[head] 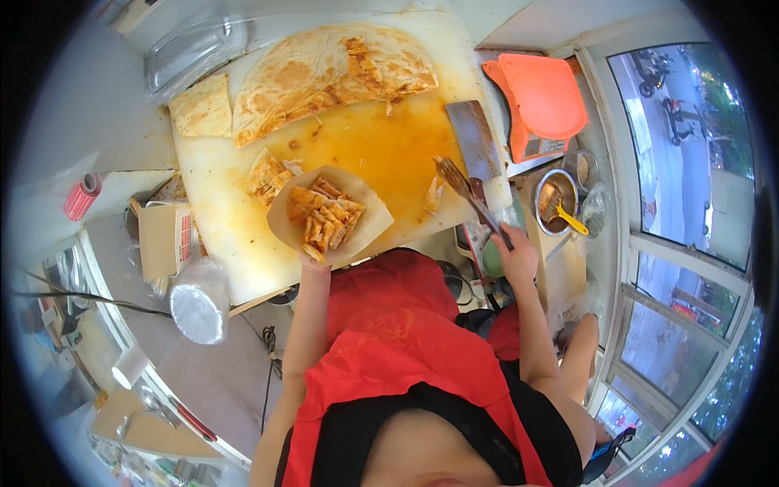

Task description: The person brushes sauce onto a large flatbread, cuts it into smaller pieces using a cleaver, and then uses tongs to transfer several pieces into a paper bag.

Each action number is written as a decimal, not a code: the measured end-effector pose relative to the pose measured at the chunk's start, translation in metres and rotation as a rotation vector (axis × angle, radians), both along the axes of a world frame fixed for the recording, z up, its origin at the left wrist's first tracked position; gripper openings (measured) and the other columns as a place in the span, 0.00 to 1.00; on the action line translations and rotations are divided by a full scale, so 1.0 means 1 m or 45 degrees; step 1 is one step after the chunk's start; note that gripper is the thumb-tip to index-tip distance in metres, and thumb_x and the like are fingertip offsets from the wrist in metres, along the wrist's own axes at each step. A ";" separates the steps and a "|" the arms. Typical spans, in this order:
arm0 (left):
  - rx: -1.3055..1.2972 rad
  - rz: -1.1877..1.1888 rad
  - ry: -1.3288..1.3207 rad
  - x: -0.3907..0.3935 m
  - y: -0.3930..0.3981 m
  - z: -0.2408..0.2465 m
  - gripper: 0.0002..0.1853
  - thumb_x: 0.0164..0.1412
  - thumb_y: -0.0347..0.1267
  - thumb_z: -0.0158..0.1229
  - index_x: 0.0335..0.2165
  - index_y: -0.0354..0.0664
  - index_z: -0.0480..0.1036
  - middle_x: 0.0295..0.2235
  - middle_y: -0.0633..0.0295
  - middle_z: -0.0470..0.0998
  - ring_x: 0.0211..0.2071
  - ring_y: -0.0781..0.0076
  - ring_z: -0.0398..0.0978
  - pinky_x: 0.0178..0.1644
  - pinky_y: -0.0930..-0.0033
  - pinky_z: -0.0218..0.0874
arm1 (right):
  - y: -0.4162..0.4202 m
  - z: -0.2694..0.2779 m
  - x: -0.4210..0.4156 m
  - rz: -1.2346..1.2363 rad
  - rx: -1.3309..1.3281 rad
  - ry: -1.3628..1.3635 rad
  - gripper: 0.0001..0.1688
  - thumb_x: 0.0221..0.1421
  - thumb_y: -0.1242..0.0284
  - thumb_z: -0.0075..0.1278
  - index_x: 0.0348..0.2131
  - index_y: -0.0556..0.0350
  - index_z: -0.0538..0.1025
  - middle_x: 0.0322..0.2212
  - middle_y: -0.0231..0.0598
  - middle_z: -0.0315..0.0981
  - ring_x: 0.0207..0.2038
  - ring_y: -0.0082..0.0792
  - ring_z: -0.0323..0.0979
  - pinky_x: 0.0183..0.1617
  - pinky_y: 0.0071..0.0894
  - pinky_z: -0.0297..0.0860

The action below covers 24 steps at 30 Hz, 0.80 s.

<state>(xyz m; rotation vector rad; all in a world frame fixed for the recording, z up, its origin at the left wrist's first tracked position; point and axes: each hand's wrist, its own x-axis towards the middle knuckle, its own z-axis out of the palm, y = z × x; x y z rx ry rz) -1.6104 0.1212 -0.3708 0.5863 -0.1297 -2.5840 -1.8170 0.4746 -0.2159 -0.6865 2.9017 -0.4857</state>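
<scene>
My left hand (315, 264), mostly hidden under it, holds a brown paper bag (372, 214) filled with cut pieces of sauced flatbread (331, 219). In my right hand (517, 252) is the handle of a brush (453, 176) with sauce-stained bristles, held over the right part of a white cutting board (231, 243). A cleaver (475, 137) lies near the board's right edge, partly behind the brush. Across the far side spreads a large folded flatbread (292, 73), with a smaller square piece (204, 108) at its left. More flatbread pieces (265, 179) lie just beyond the bag.
An orange weighing scale (541, 97) stands at the right, beyond a metal bowl (566, 189) of sauce with a yellow spoon (572, 220). To the left are a cardboard box (159, 240), a roll of plastic bags (198, 310) and a pink roll (83, 198). Windows line the right side.
</scene>
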 end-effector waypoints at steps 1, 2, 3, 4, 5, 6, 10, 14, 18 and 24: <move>0.044 -0.010 -0.019 -0.003 0.002 0.002 0.36 0.61 0.54 0.43 0.60 0.47 0.53 0.59 0.56 0.58 0.59 0.52 0.56 0.63 0.46 0.47 | 0.011 -0.003 0.008 -0.009 -0.070 0.000 0.18 0.55 0.63 0.53 0.41 0.54 0.76 0.31 0.36 0.76 0.29 0.33 0.75 0.29 0.30 0.68; 0.087 -0.020 -0.040 -0.005 0.004 0.004 0.35 0.61 0.53 0.45 0.60 0.46 0.54 0.58 0.55 0.60 0.58 0.53 0.58 0.62 0.47 0.50 | 0.023 -0.006 0.013 -0.201 -0.142 -0.324 0.18 0.55 0.63 0.52 0.41 0.55 0.76 0.29 0.34 0.75 0.27 0.30 0.73 0.28 0.28 0.67; 0.125 -0.031 -0.064 -0.006 0.004 0.005 0.35 0.61 0.52 0.46 0.59 0.45 0.55 0.57 0.55 0.61 0.57 0.54 0.60 0.61 0.48 0.53 | 0.025 -0.001 0.019 -0.395 -0.225 -0.650 0.18 0.56 0.62 0.52 0.40 0.57 0.76 0.26 0.33 0.74 0.25 0.26 0.72 0.26 0.26 0.66; 0.093 -0.044 -0.033 -0.006 0.006 0.004 0.35 0.61 0.52 0.46 0.59 0.45 0.55 0.57 0.55 0.61 0.57 0.54 0.60 0.61 0.49 0.53 | 0.027 0.001 0.024 -0.586 -0.311 -0.977 0.19 0.56 0.61 0.52 0.40 0.58 0.76 0.24 0.31 0.73 0.23 0.23 0.70 0.24 0.24 0.65; 0.061 -0.055 -0.001 -0.006 0.010 0.004 0.35 0.61 0.52 0.46 0.59 0.44 0.54 0.58 0.55 0.61 0.57 0.54 0.60 0.61 0.49 0.53 | 0.033 0.000 0.027 -0.648 -0.385 -1.101 0.19 0.56 0.62 0.52 0.40 0.58 0.76 0.24 0.29 0.72 0.22 0.20 0.69 0.23 0.21 0.63; 0.025 -0.069 0.028 -0.005 0.010 0.005 0.35 0.61 0.52 0.46 0.59 0.44 0.54 0.58 0.55 0.60 0.57 0.54 0.60 0.61 0.50 0.53 | 0.041 -0.003 0.030 -0.710 -0.466 -1.229 0.19 0.56 0.63 0.51 0.41 0.59 0.76 0.24 0.28 0.72 0.21 0.18 0.67 0.21 0.19 0.61; 0.060 -0.122 -0.018 -0.001 0.012 0.008 0.35 0.61 0.52 0.46 0.60 0.44 0.54 0.58 0.55 0.60 0.58 0.54 0.59 0.61 0.50 0.53 | 0.050 -0.029 0.037 -0.707 -0.627 -1.436 0.16 0.58 0.63 0.50 0.39 0.57 0.75 0.22 0.26 0.70 0.17 0.15 0.63 0.18 0.15 0.55; 0.074 -0.170 0.005 0.005 0.015 0.005 0.34 0.62 0.52 0.45 0.60 0.45 0.54 0.58 0.55 0.60 0.58 0.54 0.59 0.62 0.50 0.52 | 0.010 -0.061 0.023 -0.539 -0.619 -1.276 0.15 0.56 0.67 0.53 0.40 0.58 0.76 0.20 0.25 0.68 0.16 0.14 0.61 0.17 0.16 0.54; 0.062 -0.071 -0.049 0.007 0.014 0.020 0.33 0.62 0.51 0.45 0.59 0.45 0.55 0.58 0.56 0.61 0.57 0.54 0.60 0.61 0.50 0.53 | -0.024 -0.036 0.000 -0.403 -0.718 -1.165 0.16 0.51 0.70 0.58 0.40 0.57 0.76 0.23 0.27 0.72 0.17 0.14 0.62 0.19 0.16 0.57; 0.065 0.095 0.071 -0.003 0.018 0.026 0.31 0.62 0.50 0.46 0.58 0.44 0.58 0.56 0.56 0.63 0.56 0.55 0.62 0.61 0.51 0.54 | -0.073 0.089 -0.012 0.303 -0.537 -0.788 0.19 0.50 0.72 0.58 0.43 0.58 0.75 0.27 0.30 0.74 0.25 0.23 0.70 0.28 0.23 0.64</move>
